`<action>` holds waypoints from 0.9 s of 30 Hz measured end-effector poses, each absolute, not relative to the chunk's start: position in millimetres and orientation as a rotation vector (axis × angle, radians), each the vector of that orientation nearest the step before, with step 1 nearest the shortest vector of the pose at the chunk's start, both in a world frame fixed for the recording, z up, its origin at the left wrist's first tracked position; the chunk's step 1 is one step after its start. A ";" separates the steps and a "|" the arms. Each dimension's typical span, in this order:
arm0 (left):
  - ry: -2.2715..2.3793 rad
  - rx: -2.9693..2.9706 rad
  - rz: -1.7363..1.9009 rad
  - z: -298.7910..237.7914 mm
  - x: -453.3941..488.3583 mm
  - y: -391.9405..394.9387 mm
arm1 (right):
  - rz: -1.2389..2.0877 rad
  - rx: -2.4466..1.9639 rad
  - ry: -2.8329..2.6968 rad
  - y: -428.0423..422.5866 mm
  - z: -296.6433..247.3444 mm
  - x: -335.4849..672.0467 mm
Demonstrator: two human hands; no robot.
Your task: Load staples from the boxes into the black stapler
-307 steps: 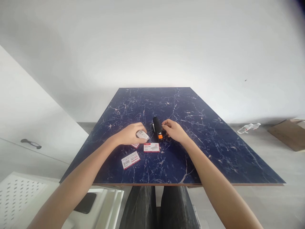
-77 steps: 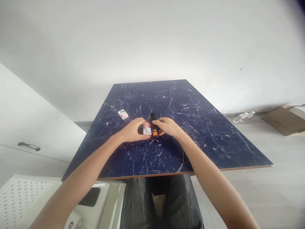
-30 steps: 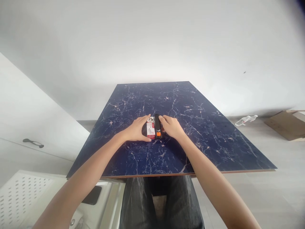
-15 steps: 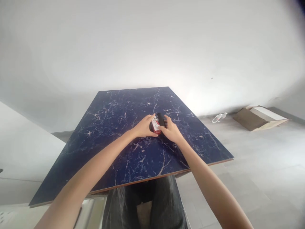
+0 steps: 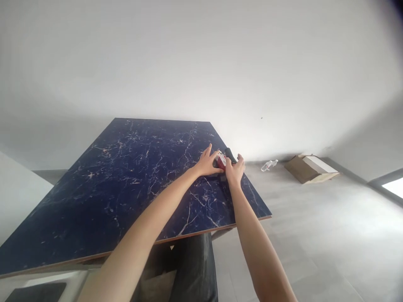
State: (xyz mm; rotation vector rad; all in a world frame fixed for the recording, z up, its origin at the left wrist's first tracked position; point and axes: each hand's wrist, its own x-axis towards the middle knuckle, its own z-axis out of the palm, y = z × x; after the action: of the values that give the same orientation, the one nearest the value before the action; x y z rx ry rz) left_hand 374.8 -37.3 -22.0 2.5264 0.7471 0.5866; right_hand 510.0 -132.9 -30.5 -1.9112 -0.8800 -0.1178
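Observation:
A small red-and-white box-like thing [image 5: 221, 160] sits between my hands near the right edge of the dark blue marbled tabletop [image 5: 151, 155]. Beside it, on its right, is a black rounded bar [image 5: 230, 154]; I cannot tell whether the two are joined. My left hand [image 5: 208, 162] curves round the left side of the red-and-white thing, thumb low and forefinger raised. With its thumb against the red-and-white thing, my right hand [image 5: 236, 170] wraps its fingers round the black bar. Part of both things is hidden by my fingers.
Beyond the table's right side, a brown cardboard box [image 5: 294, 170] and clear plastic bottles [image 5: 268, 165] lie on the grey tiled floor near the wall [image 5: 163, 58]. My legs [image 5: 197, 268] are under the table's front edge.
My view has swung to the right. Both hands have shifted toward the table's right edge with the red-and-white thing and the black bar, which now lean more to the left.

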 end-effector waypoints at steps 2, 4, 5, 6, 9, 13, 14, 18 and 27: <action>0.750 2.595 0.804 -19.0 325.8 -42.9 | -0.250 -1.883 -0.932 -138.5 -24.9 499.1; 0.765 2.662 0.893 -16.9 263.9 -45.6 | -0.363 -1.824 -1.062 -143.6 -20.3 482.8; 0.775 2.696 0.895 -16.5 230.3 -45.4 | -0.382 -1.790 -1.156 -144.6 -18.9 471.7; 0.798 2.713 0.892 -16.4 196.5 -44.2 | -0.374 -1.753 -1.264 -144.1 -18.4 458.4; 0.993 2.672 0.891 -16.9 106.1 -35.7 | -0.235 -1.626 -1.580 -131.1 -20.9 406.1; 1.232 2.586 0.893 -16.5 46.8 -22.4 | -0.069 -1.464 -1.863 -94.3 -23.6 331.6; 1.262 2.573 0.889 -17.0 44.0 -20.2 | -0.056 -1.422 -1.954 -85.3 -23.1 317.7; 1.210 2.621 0.701 -25.7 56.0 -18.7 | 0.005 -1.382 -2.204 -64.0 -21.1 291.5; 1.161 2.586 0.422 -33.1 56.9 -22.7 | 0.233 -1.475 -2.362 -63.1 -29.8 296.2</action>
State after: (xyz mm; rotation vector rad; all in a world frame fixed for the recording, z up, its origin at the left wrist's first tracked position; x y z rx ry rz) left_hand 56.9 -22.7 -33.1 2.5857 1.1605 0.4217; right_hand 296.2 -63.1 -29.8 -1.4754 -2.3620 0.2332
